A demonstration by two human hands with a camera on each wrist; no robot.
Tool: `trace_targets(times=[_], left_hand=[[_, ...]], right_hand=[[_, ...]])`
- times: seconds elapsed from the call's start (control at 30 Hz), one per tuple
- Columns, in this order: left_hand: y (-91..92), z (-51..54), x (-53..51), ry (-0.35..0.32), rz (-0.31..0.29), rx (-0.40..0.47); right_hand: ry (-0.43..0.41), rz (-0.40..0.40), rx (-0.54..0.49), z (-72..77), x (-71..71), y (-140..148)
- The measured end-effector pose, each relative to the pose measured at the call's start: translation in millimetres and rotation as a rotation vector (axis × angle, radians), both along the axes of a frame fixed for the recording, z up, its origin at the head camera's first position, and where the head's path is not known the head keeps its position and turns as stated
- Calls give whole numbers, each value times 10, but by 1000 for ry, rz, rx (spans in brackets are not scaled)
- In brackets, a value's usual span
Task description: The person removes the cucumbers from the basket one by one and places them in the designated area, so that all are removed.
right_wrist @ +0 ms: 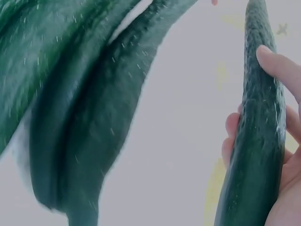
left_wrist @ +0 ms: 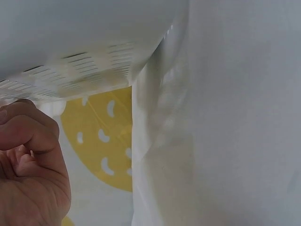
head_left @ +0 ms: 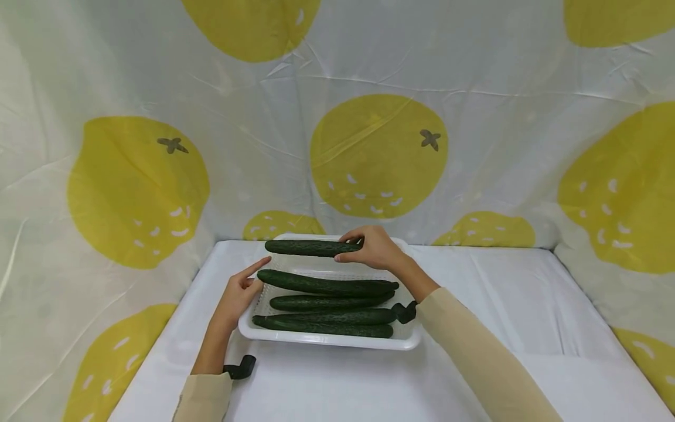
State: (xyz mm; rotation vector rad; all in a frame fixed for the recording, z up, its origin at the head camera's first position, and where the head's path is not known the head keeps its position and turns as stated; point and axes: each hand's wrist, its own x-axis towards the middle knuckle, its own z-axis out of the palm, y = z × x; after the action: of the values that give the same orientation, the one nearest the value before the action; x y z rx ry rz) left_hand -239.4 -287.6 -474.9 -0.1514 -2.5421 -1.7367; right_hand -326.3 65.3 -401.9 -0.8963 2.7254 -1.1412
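A long dark green cucumber [head_left: 311,248] is in my right hand [head_left: 371,249], level over the far side of a white plastic basket [head_left: 327,339]. My thumb and fingers grip it near its right end; the right wrist view shows them around the cucumber [right_wrist: 256,127]. Several more cucumbers [head_left: 327,285] lie side by side in the basket, across its near and middle part. At the basket's left side, my left hand [head_left: 237,299] holds the rim. The left wrist view shows its curled fingers [left_wrist: 33,132] against the slotted basket wall [left_wrist: 89,61].
The basket stands on a table with a white cloth [head_left: 474,316]. Behind and at both sides hangs a pale curtain [head_left: 253,117] with large yellow lemon prints. A black wrist strap [head_left: 239,367] is on the left wrist, another [head_left: 405,312] on the right.
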Motion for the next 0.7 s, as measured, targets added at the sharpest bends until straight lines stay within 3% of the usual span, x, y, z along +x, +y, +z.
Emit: trace_targets(times=[0.37,0.7], left_hand=[[-27,-28,20,-20,1,1],[-64,-33,37,-17,18,-17]], right_hand=[[55,-11,14,137,99,556],[116,-94,38,-2,152,1125]])
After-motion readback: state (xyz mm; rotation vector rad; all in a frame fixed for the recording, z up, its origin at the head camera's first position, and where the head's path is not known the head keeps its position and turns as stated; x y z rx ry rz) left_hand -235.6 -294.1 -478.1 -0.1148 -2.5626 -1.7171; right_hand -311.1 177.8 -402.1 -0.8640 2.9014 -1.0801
